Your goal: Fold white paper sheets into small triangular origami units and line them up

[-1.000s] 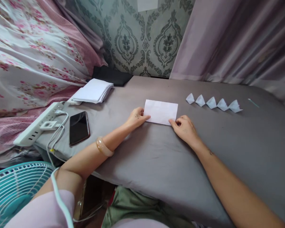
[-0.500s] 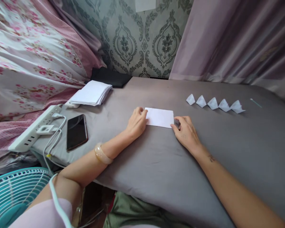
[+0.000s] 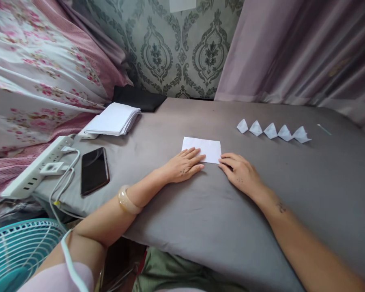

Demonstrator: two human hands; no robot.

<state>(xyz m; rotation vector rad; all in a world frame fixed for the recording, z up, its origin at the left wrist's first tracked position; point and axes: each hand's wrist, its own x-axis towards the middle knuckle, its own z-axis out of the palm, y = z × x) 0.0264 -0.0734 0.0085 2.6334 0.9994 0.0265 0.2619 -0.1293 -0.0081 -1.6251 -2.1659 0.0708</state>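
Note:
A white sheet of paper [image 3: 209, 147], apparently folded into a small rectangle, lies flat on the grey cloth surface [image 3: 182, 219]. My left hand [image 3: 185, 165] rests on the paper's near left part, palm down with fingers stretched and spread, and covers that area. At the near right corner, my right hand [image 3: 242, 172] pinches the paper's edge between thumb and fingers. To the right and farther back stands a row of several small pointed folded paper pieces [image 3: 270, 131].
At the left are a stack of white paper [image 3: 112, 117], a black phone [image 3: 95, 170] and a white power strip [image 3: 36, 168] with cables. A turquoise fan [image 3: 24, 251] stands below the left edge. A thin stick [image 3: 324, 129] lies far right.
My left hand has let go of the paper's left edge and now lies flat across its near part. The right hand has slid slightly down to the near corner.

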